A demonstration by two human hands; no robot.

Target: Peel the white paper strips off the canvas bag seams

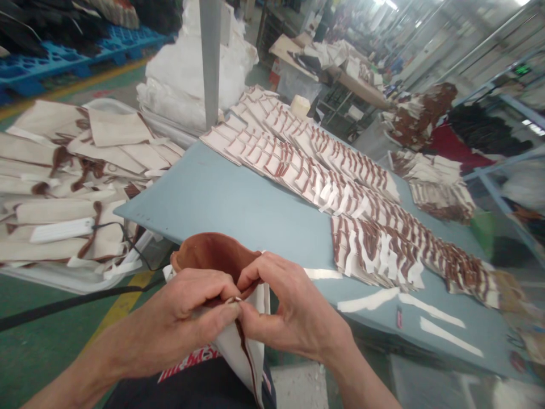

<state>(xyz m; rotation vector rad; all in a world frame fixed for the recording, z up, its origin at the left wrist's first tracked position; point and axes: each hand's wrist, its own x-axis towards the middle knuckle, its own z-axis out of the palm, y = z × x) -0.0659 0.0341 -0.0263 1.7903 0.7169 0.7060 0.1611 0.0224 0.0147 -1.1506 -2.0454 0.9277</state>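
Both our hands are on one piece: left hand (193, 309) and right hand (283, 304) pinch narrowly, thumbs against forefingers, nearly touching each other at the top edge of a cream tube-shaped piece (227, 343), likely a boot shaft. The piece sits right in and under the grip, above our lap; its brown lining (208, 250) gapes just beyond the fingertips, and a dark seam line (242, 338) runs down from the pinch. What exactly sits between the fingertips we can't tell; fingers cover it. Main risk, we judge: the two layers creep against each other if one thumb presses harder, so the edge ends up puckered or uneven. Pulling the hands apart too hard could stretch the lining or strain the seam. Nothing we see props the lower part, so if one pinch slips the tube may sag and twist on the other. Left of the grip, a dark strap (76, 304) passes close by the left forearm; a sweep that way could snag it. Beyond and right of the grip, loose pale strips (368, 301) and a small pink item (399, 317) lie near the edge of the blue-grey table (255, 196); a careless right elbow might knock them off. The stacked cream pieces (293, 162) farther out look prone to sliding if bumped.
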